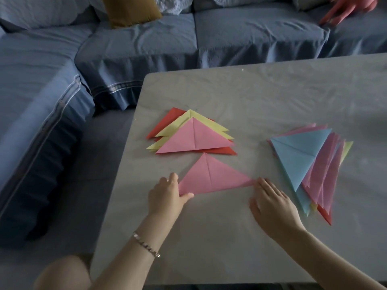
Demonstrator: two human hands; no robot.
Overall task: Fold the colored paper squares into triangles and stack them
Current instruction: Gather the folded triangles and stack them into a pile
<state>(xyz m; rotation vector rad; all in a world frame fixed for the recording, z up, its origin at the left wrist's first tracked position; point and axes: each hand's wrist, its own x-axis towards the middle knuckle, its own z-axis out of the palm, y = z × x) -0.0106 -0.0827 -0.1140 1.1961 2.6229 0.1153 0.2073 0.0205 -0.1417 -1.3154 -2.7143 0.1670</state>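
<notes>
Pinching creased pink paper triangle (211,178), left hand (165,196); right hand (272,206) touches corner.

home living room, blue-covered corner sofa (146,45), mustard cushion (130,10), grey table (272,91)

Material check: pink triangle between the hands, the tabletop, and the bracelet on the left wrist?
The pink triangle looks like thin matte paper: sharp centre crease, flat crisp edges. The tabletop seems covered by grey cloth or plastic sheet, wrinkled with a faint sheen; which one is unclear. The bracelet is probably metal: pale glinting links.
</notes>
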